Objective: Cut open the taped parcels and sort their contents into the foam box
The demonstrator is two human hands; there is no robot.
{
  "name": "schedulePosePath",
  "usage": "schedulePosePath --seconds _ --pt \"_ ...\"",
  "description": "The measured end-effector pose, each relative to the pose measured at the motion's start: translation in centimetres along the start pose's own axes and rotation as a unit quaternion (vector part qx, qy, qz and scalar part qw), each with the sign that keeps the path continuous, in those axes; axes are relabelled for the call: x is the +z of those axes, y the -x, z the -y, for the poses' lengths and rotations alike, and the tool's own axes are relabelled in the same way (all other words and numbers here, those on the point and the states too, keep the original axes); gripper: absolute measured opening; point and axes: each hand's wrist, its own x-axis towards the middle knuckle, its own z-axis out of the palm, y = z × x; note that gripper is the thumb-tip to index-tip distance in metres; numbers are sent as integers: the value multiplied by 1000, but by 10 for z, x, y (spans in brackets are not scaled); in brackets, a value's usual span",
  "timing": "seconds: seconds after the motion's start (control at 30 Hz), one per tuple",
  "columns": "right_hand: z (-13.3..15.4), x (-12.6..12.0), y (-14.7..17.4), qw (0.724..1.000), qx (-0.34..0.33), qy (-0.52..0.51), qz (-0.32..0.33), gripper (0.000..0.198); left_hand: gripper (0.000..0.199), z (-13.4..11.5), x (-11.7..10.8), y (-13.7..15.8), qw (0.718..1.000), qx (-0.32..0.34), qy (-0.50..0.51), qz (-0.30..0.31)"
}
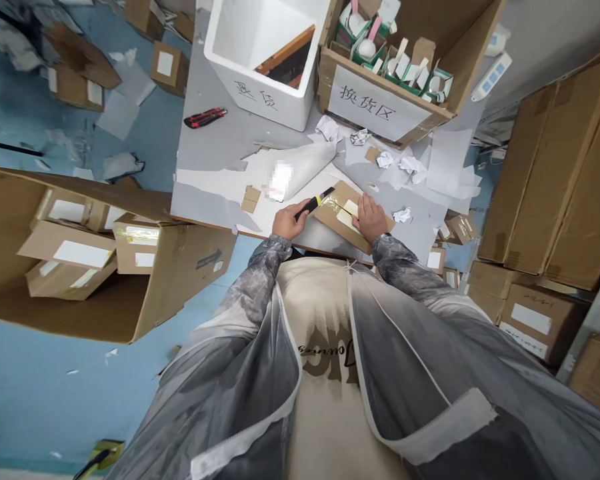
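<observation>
My left hand (289, 221) is closed round a black and yellow utility knife (314, 204). Its tip reaches over the upper left edge of a small cardboard box (341, 227) lying on the table. The box has clear tape on it and a pale label (347, 212) on top; a dark line runs across the tape and label. My right hand (371, 217) lies on the right part of the box, fingers stretched out and pressing on it. Beyond the box is a sheet of white paper (310, 163), and a torn cardboard piece (251, 199) lies to the left.
A white foam bin (275, 103) and a cardboard carton (380, 110) with several green packs stand at the table's back. A red and black utility knife (205, 118) lies at left. Crumpled paper (413, 167) lies at right. A large open carton (190, 267) holds boxes.
</observation>
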Motion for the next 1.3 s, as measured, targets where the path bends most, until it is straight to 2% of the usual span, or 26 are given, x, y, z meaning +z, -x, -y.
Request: schedulePosePath --seconds 0.1,0.23,0.4,0.57,0.7,0.9,1.13,1.3 --pt "0 4 0 1000 -5 0 -2 103 62 -2 6 1 1000 -4 -13 -11" --pt "1 9 -1 999 -11 -19 -28 101 63 -4 5 0 1000 4 -20 -4" --pt "8 13 3 998 -10 -38 -51 96 62 0 -17 -3 997 36 -51 54" --pt "11 14 9 999 -20 -21 -45 94 63 10 -38 1 989 68 -75 104" --pt "13 20 11 998 -31 -14 -56 91 65 20 -39 18 988 85 -75 105" --pt "19 31 13 994 -47 5 -97 82 69 33 -29 55 992 82 -53 84" --pt "24 34 13 995 -32 14 -93 83 78 43 -14 88 996 64 -37 49" --pt "26 35 14 997 -14 18 -80 85 81 60 -13 106 995 78 -18 52"
